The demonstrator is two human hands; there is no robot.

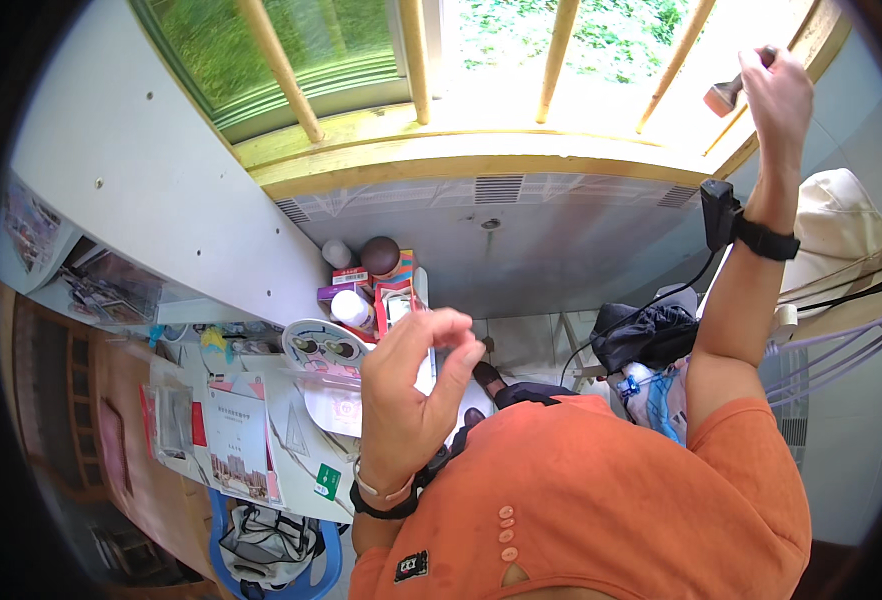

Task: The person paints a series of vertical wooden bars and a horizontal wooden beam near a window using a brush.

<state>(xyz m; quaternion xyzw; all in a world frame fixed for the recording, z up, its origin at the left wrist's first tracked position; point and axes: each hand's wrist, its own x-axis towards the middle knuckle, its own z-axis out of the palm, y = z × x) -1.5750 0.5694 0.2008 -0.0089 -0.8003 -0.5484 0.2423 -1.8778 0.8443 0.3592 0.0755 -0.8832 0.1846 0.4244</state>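
Observation:
My right hand (778, 90) is raised at the upper right, its fingers closed around the dark handle of a brush (724, 97) with a brownish head. The brush is beside the right end of the wooden window frame (486, 166), before the bright window. My left hand (411, 390) hangs in front of my body, thumb and fingers curved with a gap between them and nothing seen in it. Below and behind it in the view is a desk (291, 465) with a cartoon-faced round item (321, 346). Wooden bars (557, 67) cross the window.
A white cabinet side (156, 150) stands left of the window. Bottles, boxes, a booklet (238, 435) and a green card (328, 481) lie on the desk. A blue chair (328, 562) holds a bag. On the right are a black bag (636, 337), cables and a cream cloth bag (835, 217).

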